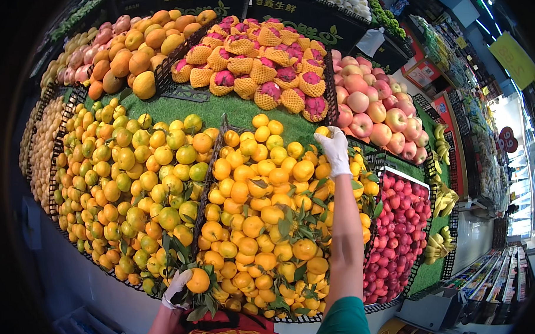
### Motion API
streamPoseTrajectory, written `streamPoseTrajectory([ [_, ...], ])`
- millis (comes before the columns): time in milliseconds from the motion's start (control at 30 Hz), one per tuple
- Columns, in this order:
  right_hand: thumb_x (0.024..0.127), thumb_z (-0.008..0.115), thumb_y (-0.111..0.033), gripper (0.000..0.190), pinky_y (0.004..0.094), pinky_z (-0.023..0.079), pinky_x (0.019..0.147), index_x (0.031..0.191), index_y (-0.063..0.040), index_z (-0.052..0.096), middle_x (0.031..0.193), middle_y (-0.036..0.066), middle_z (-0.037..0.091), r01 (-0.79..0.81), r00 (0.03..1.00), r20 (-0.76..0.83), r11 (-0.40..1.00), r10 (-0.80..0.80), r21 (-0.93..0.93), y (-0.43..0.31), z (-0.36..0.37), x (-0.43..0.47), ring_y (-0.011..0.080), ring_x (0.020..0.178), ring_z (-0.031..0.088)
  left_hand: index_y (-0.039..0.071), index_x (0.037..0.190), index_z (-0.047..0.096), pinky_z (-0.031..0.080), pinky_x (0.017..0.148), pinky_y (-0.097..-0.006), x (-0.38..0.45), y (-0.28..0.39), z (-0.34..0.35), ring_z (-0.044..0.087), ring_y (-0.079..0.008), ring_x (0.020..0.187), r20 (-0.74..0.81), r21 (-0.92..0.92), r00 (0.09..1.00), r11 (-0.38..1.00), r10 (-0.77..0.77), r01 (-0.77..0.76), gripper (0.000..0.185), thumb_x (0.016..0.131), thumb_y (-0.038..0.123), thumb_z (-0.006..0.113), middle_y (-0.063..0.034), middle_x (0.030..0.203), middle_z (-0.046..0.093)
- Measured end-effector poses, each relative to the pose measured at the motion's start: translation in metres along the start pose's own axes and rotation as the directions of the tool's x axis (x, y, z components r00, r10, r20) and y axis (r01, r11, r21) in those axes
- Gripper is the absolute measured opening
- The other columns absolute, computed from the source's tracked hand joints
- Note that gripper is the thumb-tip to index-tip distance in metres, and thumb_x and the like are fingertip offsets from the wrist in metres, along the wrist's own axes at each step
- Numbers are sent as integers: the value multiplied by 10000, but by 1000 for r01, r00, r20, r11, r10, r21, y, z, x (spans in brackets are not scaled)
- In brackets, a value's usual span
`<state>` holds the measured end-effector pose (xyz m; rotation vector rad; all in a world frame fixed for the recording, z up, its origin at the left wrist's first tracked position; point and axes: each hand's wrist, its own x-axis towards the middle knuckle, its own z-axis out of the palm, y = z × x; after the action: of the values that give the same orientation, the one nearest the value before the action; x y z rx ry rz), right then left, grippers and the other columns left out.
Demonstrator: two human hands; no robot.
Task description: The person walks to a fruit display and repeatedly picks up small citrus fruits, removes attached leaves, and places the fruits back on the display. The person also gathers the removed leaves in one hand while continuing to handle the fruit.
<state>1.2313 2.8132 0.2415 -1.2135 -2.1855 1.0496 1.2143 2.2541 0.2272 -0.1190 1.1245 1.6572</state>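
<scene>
Both of my hands wear white gloves. My right hand (334, 148) reaches to the back of the orange mandarin pile (251, 203), its fingers around a small yellow-orange mandarin (323, 131) over green artificial turf (295, 127). By the front edge, my left hand (178, 288) is at a larger orange mandarin (198, 280) with green leaves around it; whether the fingers grip it cannot be told. Left of a black plastic divider (209, 182) lies a pile of green-orange mandarins (126, 158).
Dragon fruits in yellow foam nets (242, 64), pink apples (383, 114) and mangoes (140, 61) lie behind. Small red fruits (395, 224) fill a tray at right, with bananas (445, 200) beyond. Black lattice edging (299, 318) runs along the front.
</scene>
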Motion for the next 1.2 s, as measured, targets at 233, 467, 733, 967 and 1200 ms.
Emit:
streamPoseTrajectory([
  [233,854,748,-280,544,349,478,946,1287,1,575,1172,146,628,207,783,553,957,-287,203,-80,26,-44,238,1099,595,-38,1315,493,587,857,-395,16,12,20,683,-247,1015,74,-112,995,990,-72,80,500,908,207,649,-165,1188,647],
  [467,807,768,-370,650,414,466,950,1311,-15,562,1191,249,609,417,845,475,858,-246,-298,-60,127,39,369,1109,593,-42,1303,510,571,866,-379,18,2,1,681,-242,1008,46,-185,998,981,-44,52,490,896,185,663,-148,1161,661],
  [733,825,762,-290,509,285,493,857,1211,2,605,1067,83,659,-123,718,696,986,11,111,-67,108,26,150,942,604,-47,1290,520,570,873,-377,20,5,-3,683,-239,1002,36,-182,999,982,-37,43,500,894,215,677,-153,1157,661],
  [967,757,793,-99,559,290,453,959,1273,-49,584,1180,44,595,192,689,675,964,-264,182,-91,27,-67,150,1083,550,-57,1303,502,589,862,-405,21,17,10,696,-285,993,38,-103,998,993,-48,51,627,858,333,708,-194,1159,658],
  [1200,752,804,-99,639,316,480,960,1333,-64,541,1263,87,580,-151,759,629,893,-171,425,-84,-2,-151,187,1091,586,-62,1295,515,591,847,-374,15,16,17,700,-263,979,108,-52,994,998,-23,28,650,861,385,699,-179,1151,669],
])
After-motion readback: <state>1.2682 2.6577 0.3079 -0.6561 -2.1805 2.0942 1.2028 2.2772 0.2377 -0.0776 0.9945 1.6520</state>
